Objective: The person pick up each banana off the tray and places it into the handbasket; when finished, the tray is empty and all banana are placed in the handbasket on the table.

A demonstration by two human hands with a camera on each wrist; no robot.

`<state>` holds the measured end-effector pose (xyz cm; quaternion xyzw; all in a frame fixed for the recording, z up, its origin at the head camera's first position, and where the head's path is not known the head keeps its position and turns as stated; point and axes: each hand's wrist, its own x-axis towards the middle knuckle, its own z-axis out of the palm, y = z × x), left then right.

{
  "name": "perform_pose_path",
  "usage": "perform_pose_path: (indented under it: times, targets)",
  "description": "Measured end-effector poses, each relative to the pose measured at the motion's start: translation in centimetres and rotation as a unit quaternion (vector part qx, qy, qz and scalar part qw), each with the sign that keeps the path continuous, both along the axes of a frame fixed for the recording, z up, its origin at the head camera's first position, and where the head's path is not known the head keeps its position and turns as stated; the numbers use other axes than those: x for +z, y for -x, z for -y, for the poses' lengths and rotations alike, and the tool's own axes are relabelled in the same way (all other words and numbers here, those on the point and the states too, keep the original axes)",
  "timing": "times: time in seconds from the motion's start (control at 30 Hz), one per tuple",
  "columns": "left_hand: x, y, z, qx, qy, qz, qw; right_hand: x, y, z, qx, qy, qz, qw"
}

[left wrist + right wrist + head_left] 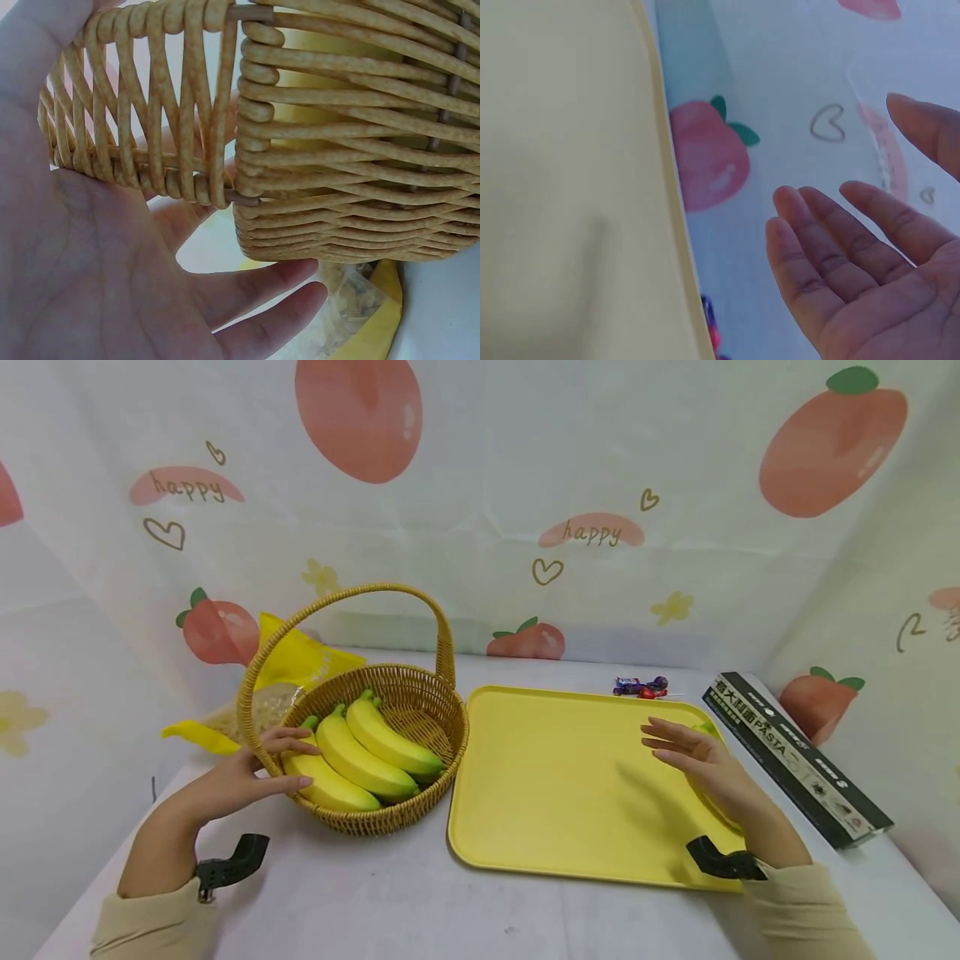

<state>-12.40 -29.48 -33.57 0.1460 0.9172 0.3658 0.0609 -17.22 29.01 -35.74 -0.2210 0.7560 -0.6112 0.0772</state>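
A woven basket (375,822) with a tall handle (390,587) stands on the left and contains several bananas (363,752). My left hand (240,781) is at the basket's left side. In the left wrist view, its thumb and fingers (255,292) spread around the foot of the handle, fairly straight. To the right lies a yellow tray (555,777). Over the tray's right part hovers my right hand (697,760), fingers extended and holding nothing; its palm shows in the right wrist view. A yellow curved thing (716,806) with a green end is mostly hidden behind that hand.
Behind the basket sits a yellow bag with a transparent part (273,706). Small wrapped candies (641,687) lie beyond the tray's far edge. A long black pasta box (795,756) rests to the right of the tray. A printed cloth (480,502) hangs at the back.
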Motion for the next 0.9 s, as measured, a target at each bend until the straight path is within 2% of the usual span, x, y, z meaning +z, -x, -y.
perform_pose_path:
  times: [0.13,0.23,0.47,0.67,0.9]
  targets:
    - [0.0,0.0,-0.1,-0.001,-0.002,-0.004,1.0000,-0.4,-0.7,-1.8,-0.032,0.051,0.004,0.998]
    - [0.0,0.0,-0.1,-0.004,-0.001,-0.005,1.0000,-0.8,-1.2,-3.1,-0.067,0.069,0.011,0.995]
    - [0.1,-0.1,0.0,-0.001,0.005,-0.004,1.0000,-1.9,-1.7,-5.4,-0.105,0.159,0.025,0.981]
    - [0.0,-0.2,-0.1,0.003,-0.001,0.004,1.0000,-3.2,-1.7,-7.1,-0.163,0.145,0.052,0.975]
    - [-0.1,-0.1,-0.1,0.000,0.001,0.003,1.0000,-4.7,-1.5,-8.2,-0.178,0.162,0.080,0.967]
